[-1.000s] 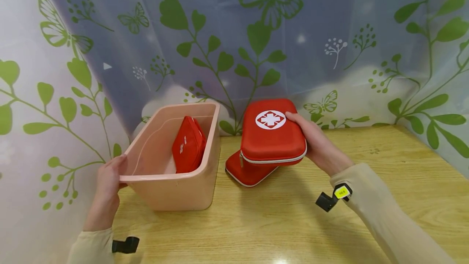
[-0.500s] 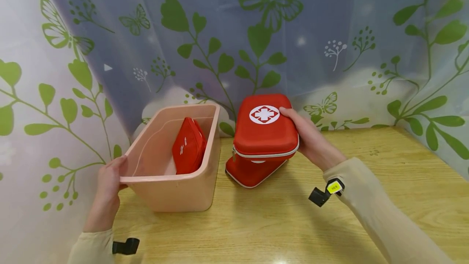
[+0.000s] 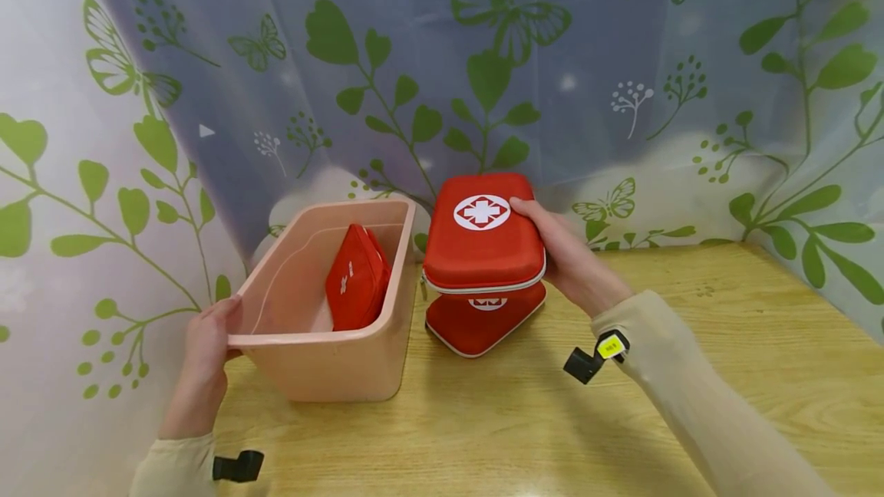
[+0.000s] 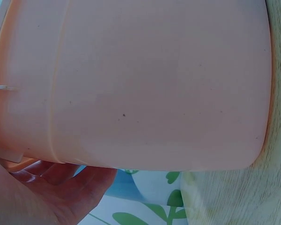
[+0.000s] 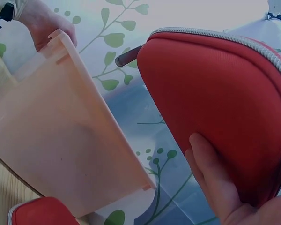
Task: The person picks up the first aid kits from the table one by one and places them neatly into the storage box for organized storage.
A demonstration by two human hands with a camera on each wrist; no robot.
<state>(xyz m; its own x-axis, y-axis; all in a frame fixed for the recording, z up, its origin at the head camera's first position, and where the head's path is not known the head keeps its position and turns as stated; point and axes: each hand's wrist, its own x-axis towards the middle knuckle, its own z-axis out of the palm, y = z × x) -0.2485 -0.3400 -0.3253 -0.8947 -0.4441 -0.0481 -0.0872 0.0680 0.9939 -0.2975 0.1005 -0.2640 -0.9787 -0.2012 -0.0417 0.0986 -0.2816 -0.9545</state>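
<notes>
My right hand (image 3: 562, 255) grips a red zippered first aid case (image 3: 476, 251) by its right side, thumb on top near the white cross emblem. The case hangs above a second red case (image 3: 486, 328) lying on the table. In the right wrist view the fingers (image 5: 210, 173) spread along the underside of the held first aid case (image 5: 215, 98). At the left, my left hand (image 3: 207, 359) holds the rim of a pink plastic bin (image 3: 331, 366) at its near left corner. Inside the bin a red pouch (image 3: 355, 282) with white print leans against the right wall.
The wooden table (image 3: 663, 374) stretches to the right and front. A patterned cloth (image 3: 587, 83) with green leaves and butterflies hangs behind and along the left side, close to the bin.
My right hand has moved left with the held first aid case, so more of the case below shows. The left hand keeps its grip on the bin's rim.
</notes>
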